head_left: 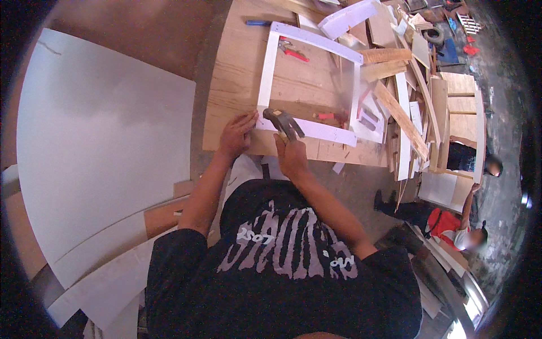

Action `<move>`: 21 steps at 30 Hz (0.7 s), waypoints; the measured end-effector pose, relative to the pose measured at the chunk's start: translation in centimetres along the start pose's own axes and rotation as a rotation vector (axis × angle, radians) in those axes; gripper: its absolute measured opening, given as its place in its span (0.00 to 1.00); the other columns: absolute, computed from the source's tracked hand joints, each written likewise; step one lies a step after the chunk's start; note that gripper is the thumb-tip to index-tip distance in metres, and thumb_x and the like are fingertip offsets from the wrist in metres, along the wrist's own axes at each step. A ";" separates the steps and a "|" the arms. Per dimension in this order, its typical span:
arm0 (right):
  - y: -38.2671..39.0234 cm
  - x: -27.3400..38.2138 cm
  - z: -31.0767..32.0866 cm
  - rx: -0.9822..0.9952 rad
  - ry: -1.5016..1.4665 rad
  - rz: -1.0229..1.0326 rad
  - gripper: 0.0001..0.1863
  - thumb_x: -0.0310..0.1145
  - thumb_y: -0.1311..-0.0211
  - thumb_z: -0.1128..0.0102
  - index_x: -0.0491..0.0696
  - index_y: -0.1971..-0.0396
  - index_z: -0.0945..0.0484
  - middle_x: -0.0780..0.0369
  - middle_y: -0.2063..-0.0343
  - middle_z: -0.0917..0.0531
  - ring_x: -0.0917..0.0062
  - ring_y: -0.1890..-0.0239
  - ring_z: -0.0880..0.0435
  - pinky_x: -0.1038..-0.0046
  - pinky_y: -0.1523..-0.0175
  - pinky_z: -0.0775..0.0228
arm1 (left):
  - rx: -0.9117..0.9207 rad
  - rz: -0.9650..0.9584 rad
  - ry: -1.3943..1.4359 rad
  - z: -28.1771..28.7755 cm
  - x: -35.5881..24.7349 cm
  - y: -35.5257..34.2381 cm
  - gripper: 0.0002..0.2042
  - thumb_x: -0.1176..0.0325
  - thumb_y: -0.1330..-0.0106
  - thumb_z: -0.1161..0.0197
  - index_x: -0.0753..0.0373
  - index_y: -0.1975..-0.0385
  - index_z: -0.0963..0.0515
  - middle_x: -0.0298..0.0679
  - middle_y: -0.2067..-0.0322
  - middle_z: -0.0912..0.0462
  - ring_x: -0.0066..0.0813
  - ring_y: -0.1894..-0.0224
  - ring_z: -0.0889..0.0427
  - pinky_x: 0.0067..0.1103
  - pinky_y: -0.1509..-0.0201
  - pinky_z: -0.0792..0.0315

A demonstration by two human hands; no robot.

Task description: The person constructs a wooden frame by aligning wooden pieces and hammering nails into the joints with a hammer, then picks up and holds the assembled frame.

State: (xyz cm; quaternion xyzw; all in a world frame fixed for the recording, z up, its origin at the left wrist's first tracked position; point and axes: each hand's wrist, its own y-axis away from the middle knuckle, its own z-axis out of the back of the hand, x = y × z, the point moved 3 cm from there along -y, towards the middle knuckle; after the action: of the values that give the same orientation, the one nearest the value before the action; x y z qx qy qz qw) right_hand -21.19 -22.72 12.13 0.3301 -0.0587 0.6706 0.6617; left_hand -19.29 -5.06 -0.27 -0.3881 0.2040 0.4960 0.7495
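A white rectangular wooden frame [317,42] lies flat on a plywood-topped workbench [237,68]. My right hand [292,158] is wrapped round the handle of a claw hammer [285,123]. The hammer's head is over the frame's near left corner. Beside that corner is my left hand [239,134], its fingers pinched together at the frame's edge. Whatever lies between those fingertips is too small to make out. Inside the frame, on the bench, are red-handled pliers [295,53] and another red-handled tool [326,116].
Scrap boards [401,96] are heaped along the bench's right side. A blue tool [258,23] rests near its far left. A large white panel [107,147] stands at my left. To the right, two people are by a wooden cabinet frame [479,130].
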 end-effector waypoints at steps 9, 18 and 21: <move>-0.1 -0.7 -0.7 -0.029 0.066 0.019 0.24 0.45 0.27 0.49 0.37 0.50 0.32 0.38 0.74 0.19 0.39 0.68 0.19 0.44 0.62 0.28 | 0.056 0.012 0.008 -0.4 0.4 -0.1 0.32 0.79 0.49 0.42 0.58 0.38 0.25 0.39 0.38 0.22 0.42 0.38 0.25 0.33 0.31 0.34; 0.5 -0.5 -0.7 -0.031 0.120 0.221 0.22 0.44 0.27 0.48 0.37 0.50 0.30 0.39 0.75 0.19 0.40 0.67 0.18 0.44 0.61 0.26 | 0.090 0.047 0.021 -0.6 0.6 0.4 0.36 0.79 0.52 0.42 0.55 0.35 0.27 0.35 0.36 0.24 0.44 0.37 0.26 0.33 0.31 0.34; -0.3 0.1 -0.7 0.023 0.171 0.135 0.21 0.44 0.27 0.48 0.38 0.51 0.29 0.40 0.75 0.19 0.40 0.67 0.18 0.44 0.61 0.26 | 0.085 0.071 -0.010 -0.6 0.8 0.1 0.36 0.79 0.51 0.42 0.55 0.34 0.28 0.35 0.36 0.25 0.44 0.38 0.25 0.34 0.31 0.34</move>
State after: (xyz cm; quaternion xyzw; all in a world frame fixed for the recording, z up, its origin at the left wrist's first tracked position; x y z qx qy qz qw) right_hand -21.17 -22.29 11.55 0.2743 -0.0165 0.7402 0.6137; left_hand -19.00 -5.01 -1.23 -0.3459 0.2350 0.5149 0.7483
